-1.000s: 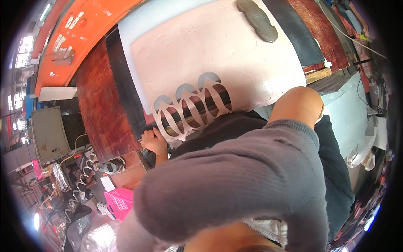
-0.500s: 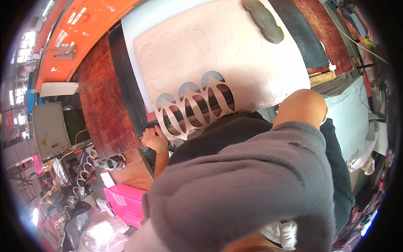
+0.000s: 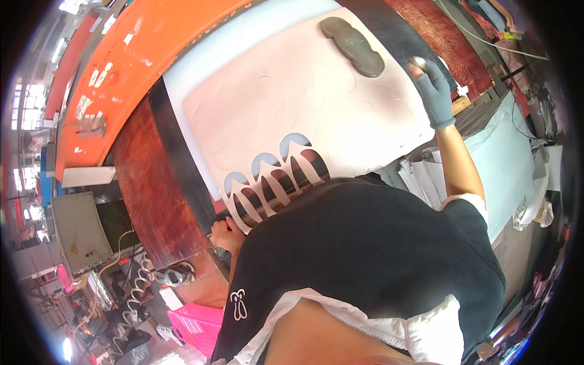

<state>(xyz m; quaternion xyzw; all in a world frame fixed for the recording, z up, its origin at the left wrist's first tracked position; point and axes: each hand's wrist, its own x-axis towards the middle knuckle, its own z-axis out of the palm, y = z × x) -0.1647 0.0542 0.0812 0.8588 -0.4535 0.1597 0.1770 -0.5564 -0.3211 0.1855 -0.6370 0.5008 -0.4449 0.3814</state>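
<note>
A pale pink sheet (image 3: 243, 103) lies over a white board, with rounded cut-out holes (image 3: 283, 176) along its near left edge and faint curved marks elsewhere. On its far part rests a dark, sole-shaped cutting die (image 3: 353, 47). My left hand (image 3: 226, 235) is at the sheet's near left corner, fingers curled at a small dark part by the table edge; what they grip is hidden. My right hand (image 3: 434, 94), in a grey glove with bare fingertips, reaches past the sheet's right edge. Its fingers look apart, with nothing visible in them.
An orange machine beam (image 3: 140, 55) spans the far left side. Red-brown boards (image 3: 149, 188) flank the black strips beside the sheet. A pink basket (image 3: 198, 325) stands low at left; stacked white sheets (image 3: 426, 179) lie at right, below my right arm.
My right arm, earlier bent across my front with its hand out of sight, now stretches out to the sheet's right side. My left hand stays at the corner. The view has shifted slightly.
</note>
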